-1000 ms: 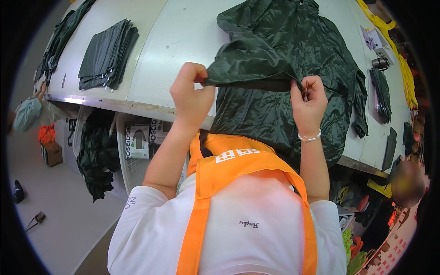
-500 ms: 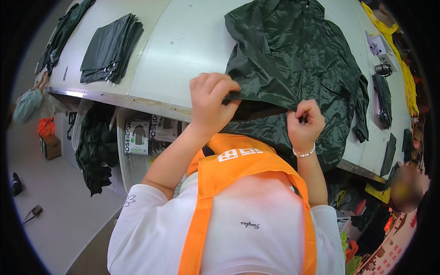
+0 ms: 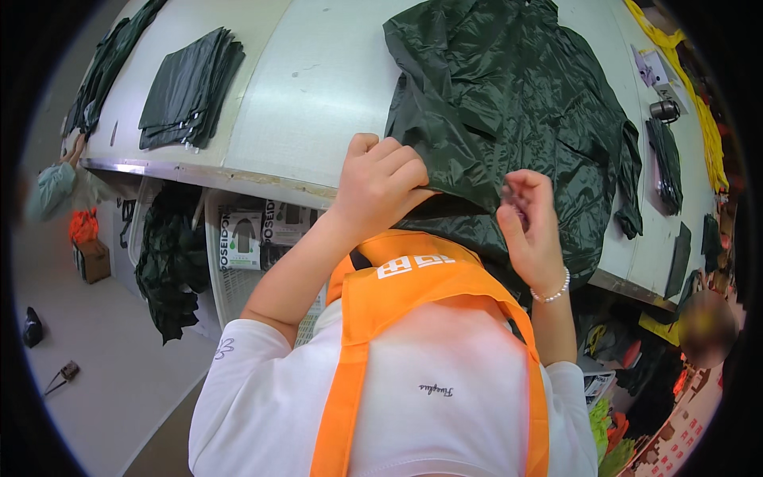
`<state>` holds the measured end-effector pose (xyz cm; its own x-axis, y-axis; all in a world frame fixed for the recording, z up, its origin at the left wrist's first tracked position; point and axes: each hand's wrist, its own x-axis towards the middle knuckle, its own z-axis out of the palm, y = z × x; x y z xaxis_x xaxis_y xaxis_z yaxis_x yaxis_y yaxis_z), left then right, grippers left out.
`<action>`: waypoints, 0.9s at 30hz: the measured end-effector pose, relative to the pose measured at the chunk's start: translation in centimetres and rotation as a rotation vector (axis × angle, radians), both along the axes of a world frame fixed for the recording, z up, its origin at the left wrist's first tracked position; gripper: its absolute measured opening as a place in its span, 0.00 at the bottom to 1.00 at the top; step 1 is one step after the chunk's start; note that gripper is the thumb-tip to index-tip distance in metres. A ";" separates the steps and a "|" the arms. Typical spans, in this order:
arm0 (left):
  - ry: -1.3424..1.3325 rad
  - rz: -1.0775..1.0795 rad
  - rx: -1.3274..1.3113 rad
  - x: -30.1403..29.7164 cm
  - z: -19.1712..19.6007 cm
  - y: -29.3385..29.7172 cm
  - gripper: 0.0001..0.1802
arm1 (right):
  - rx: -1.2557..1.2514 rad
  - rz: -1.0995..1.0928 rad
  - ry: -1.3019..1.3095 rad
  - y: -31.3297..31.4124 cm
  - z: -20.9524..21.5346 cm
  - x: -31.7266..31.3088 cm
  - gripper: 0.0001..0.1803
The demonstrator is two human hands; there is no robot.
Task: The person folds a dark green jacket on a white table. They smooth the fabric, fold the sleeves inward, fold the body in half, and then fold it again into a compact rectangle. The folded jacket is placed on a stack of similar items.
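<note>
A dark green, shiny jacket (image 3: 528,103) lies spread at the table's front edge, its lower part hanging over toward my apron. My left hand (image 3: 381,181) is closed on the jacket's near edge, thumb and fingers pinching the fabric. Below that edge a dark fold opens between my hands. My right hand (image 3: 534,230) is just above the jacket's right part, thumb toward the fabric. Its fingertips are smeared by motion, and whether anything small is between them cannot be made out.
A stack of folded dark green garments (image 3: 191,87) lies on the pale table (image 3: 278,103). Beneath are a white basket (image 3: 226,286) and a dark garment heap (image 3: 168,262). A black cylindrical object (image 3: 664,111) and packed garments (image 3: 664,167) sit right. Another person's arm (image 3: 60,187) reaches the table at far left.
My right hand has come away from the jacket's edge, with its fingers loosened. My left hand has moved slightly right and turned, still gripping the edge. The stretched edge has slackened.
</note>
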<state>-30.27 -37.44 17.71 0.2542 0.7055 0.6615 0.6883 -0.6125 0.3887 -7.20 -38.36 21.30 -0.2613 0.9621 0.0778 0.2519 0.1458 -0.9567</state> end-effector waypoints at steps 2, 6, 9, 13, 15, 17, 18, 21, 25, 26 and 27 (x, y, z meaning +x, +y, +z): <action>0.006 -0.010 0.027 0.2 -0.1 0.0 0.18 | -0.096 0.107 -0.142 0.1 0.6 -0.8 0.12; -0.003 0.000 0.099 0.3 0.1 0.2 0.18 | -0.114 0.126 0.014 1.5 -0.6 -2.2 0.10; 0.023 0.002 0.130 0.1 0.5 0.1 0.18 | -0.164 0.157 0.005 2.6 -0.4 -2.8 0.08; 0.084 0.003 0.151 0.0 0.9 0.2 0.17 | -0.034 0.205 -0.084 3.5 -0.2 -3.7 0.06; 0.121 0.000 0.164 -0.1 0.9 0.1 0.17 | 0.052 0.250 -0.161 3.6 -0.1 -4.0 0.05; 0.140 -0.003 0.163 0.0 0.8 0.1 0.16 | 0.122 0.292 -0.217 3.6 -0.1 -4.3 0.04; 0.144 -0.001 0.154 0.0 0.7 -0.1 0.16 | 0.183 0.225 -0.217 3.7 -0.4 -4.3 0.04; 0.130 -0.001 0.144 -0.2 0.6 -0.2 0.16 | 0.249 -0.002 -0.199 5.3 -1.5 -3.9 0.07; 0.136 0.014 0.169 -0.4 0.8 0.1 0.16 | 0.002 0.107 -0.099 4.5 -0.1 -2.7 0.08; 0.131 0.016 0.178 -0.5 0.9 0.1 0.16 | -0.040 0.150 -0.049 3.8 0.0 -2.5 0.08; 0.122 0.015 0.190 -0.5 1.0 0.3 0.16 | -0.078 0.189 -0.003 3.3 0.2 -2.1 0.08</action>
<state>-30.73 -37.18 18.73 0.3308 0.5753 0.7481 0.7329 -0.6560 0.1803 -9.30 -35.09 21.46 -0.4376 0.8991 0.0036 0.2297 0.1157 -0.9664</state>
